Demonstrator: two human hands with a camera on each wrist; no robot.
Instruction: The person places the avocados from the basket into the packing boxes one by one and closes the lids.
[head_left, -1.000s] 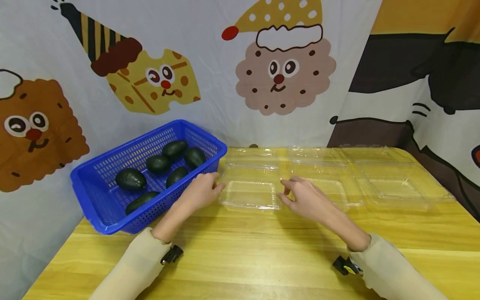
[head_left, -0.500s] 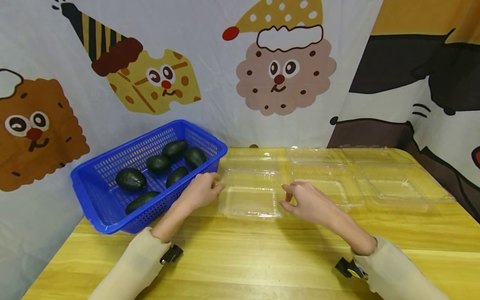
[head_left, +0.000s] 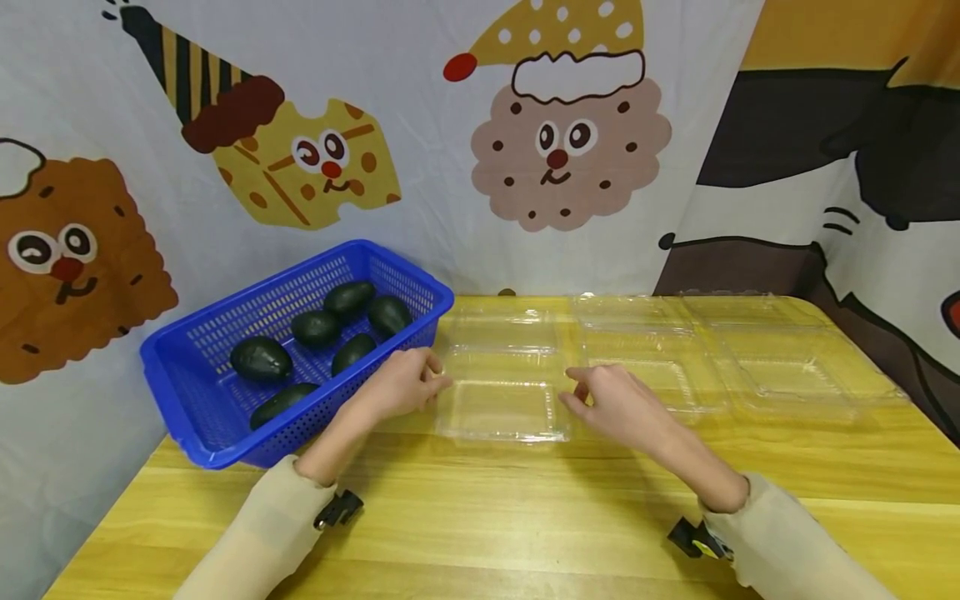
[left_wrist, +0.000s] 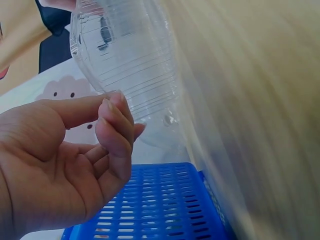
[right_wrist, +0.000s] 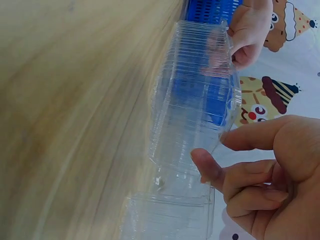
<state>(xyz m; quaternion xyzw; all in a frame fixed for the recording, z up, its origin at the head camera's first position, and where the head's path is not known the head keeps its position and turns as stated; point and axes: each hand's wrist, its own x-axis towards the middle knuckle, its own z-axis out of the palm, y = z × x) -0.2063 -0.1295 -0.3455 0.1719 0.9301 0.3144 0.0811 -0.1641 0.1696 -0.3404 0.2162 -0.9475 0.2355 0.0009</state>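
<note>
A clear plastic clamshell container (head_left: 501,408) stands on the table between the hands, its lid (head_left: 502,330) folded back. My left hand (head_left: 397,383) is at its left side; in the left wrist view, the thumb and fingertips (left_wrist: 116,111) come together at the rim. Opposite, my right hand (head_left: 617,398) has its fingertips (right_wrist: 205,161) right at the container's side, with a gap showing between thumb and forefinger. Left of the left hand, a blue plastic basket (head_left: 197,421) holds several dark green avocados (head_left: 261,358).
Two more clear clamshell containers stand open to the right, a nearer one (head_left: 656,375) and a farther one (head_left: 787,367). The wooden table (head_left: 480,517) meets a cartoon-printed cloth (head_left: 420,258) behind. The basket's long side runs close beside the left forearm.
The container between the hands has slid toward me, mostly during the first half second. My right hand has shifted slightly nearer with it. My left hand has hardly moved.
</note>
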